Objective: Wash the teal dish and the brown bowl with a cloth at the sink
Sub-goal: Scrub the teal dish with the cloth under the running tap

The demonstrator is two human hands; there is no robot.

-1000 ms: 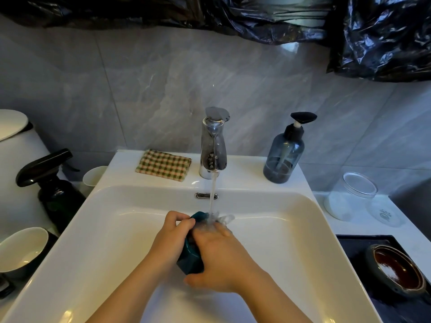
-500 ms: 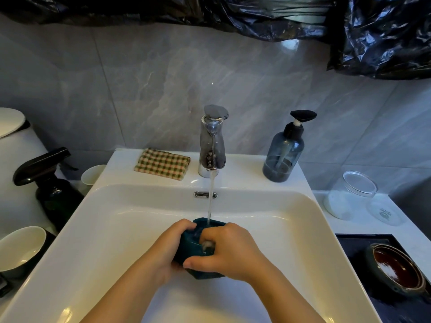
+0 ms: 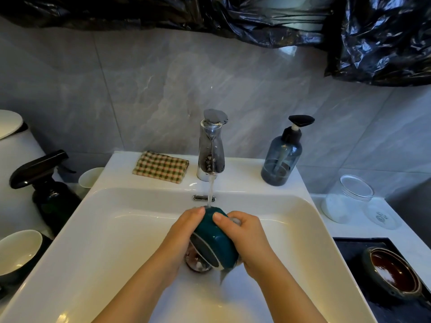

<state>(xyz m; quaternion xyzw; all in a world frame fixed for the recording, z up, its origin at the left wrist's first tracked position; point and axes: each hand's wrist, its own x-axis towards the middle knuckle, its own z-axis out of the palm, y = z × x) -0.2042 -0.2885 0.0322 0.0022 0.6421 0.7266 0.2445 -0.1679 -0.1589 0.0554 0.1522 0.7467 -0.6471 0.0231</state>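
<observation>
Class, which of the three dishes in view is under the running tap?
The teal dish, gripped by left hand and right hand; the brown bowl and cream bowl sit outside the sink.

a chrome tap (image 3: 211,148) runs a thin stream of water (image 3: 211,190). right of it stands a smoky blue pump bottle (image 3: 281,159). on the white worktop (image 3: 407,243) at the right: an open glass jar (image 3: 345,199), a clear lid (image 3: 380,216) beside it, a black tray (image 3: 349,250). at the left: a dark spray bottle (image 3: 46,183), a white cup (image 3: 89,177), a white bowl (image 3: 19,250). black plastic sheeting (image 3: 256,19) hangs over the grey tiled wall (image 3: 140,89).
</observation>
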